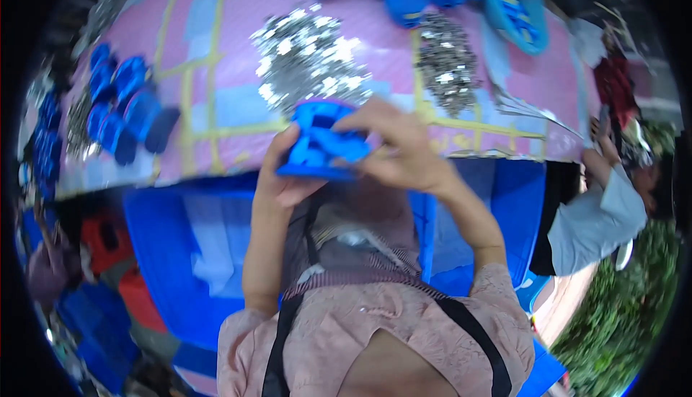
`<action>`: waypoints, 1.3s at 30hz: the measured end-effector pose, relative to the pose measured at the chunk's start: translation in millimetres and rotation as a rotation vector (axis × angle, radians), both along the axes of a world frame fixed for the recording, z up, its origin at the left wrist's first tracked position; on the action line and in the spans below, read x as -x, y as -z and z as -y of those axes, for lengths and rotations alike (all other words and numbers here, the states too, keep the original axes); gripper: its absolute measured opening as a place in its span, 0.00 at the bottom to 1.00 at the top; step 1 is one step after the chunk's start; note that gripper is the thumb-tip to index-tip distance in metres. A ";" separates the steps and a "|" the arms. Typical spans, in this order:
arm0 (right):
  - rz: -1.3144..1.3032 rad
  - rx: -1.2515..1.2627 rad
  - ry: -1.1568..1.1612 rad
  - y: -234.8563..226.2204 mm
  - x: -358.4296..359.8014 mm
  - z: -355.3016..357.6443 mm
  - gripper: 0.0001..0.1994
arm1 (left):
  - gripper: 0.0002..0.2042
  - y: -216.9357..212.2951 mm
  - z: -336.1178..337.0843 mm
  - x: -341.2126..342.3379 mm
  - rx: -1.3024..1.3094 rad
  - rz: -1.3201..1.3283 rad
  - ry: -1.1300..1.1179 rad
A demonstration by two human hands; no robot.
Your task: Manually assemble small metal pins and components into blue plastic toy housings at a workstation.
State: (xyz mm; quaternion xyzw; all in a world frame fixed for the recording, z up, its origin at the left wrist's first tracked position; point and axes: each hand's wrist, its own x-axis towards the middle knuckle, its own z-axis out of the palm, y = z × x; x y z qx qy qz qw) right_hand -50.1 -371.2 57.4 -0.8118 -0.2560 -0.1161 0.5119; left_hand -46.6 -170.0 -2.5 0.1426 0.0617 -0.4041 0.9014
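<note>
Metal pieces (306, 62), silvery, lay heaped on the worktop (241, 7); at its near edge, the left grip (280, 173) clasped a blue flanged part (306, 154) while the right grip (396, 144), blurred, pinched its right side.

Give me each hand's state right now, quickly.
Left hand: holding a blue part.
Right hand: at the same blue part, blurred; its grip can't be told.

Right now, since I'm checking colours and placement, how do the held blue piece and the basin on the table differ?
The blue piece is deep blue; the basin is paler turquoise. The blue piece is in the left hand, with the right hand at it; the basin stands on the table, holding blue items. Both are bluish.
</note>
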 end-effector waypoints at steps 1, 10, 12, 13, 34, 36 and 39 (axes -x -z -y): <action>-0.085 -0.065 -0.034 11.9 1.7 0.4 0.13 | 0.38 8.9 1.9 -3.0 -0.039 0.006 -0.013; -0.396 -1.001 0.743 -12.6 -114.2 129.0 0.11 | 0.32 -2.1 5.4 -8.6 -0.124 0.088 -0.049; -0.407 -1.188 0.503 -27.5 -141.8 175.4 0.16 | 0.32 -3.5 0.2 -8.3 -0.170 0.073 -0.084; -0.435 -1.201 0.456 -25.7 -138.3 192.2 0.16 | 0.32 -5.2 -6.9 -6.3 -0.220 0.048 -0.118; -0.536 0.037 -0.103 18.8 12.0 -25.5 0.17 | 0.28 -10.5 -13.8 -2.1 -0.658 0.373 -0.326; -0.484 0.066 -0.077 15.3 15.0 -29.1 0.16 | 0.30 -12.3 -13.6 0.8 -0.653 0.366 -0.325; -0.511 0.030 -0.032 12.7 21.9 -33.0 0.16 | 0.30 -20.0 -11.9 6.9 -0.686 0.312 -0.326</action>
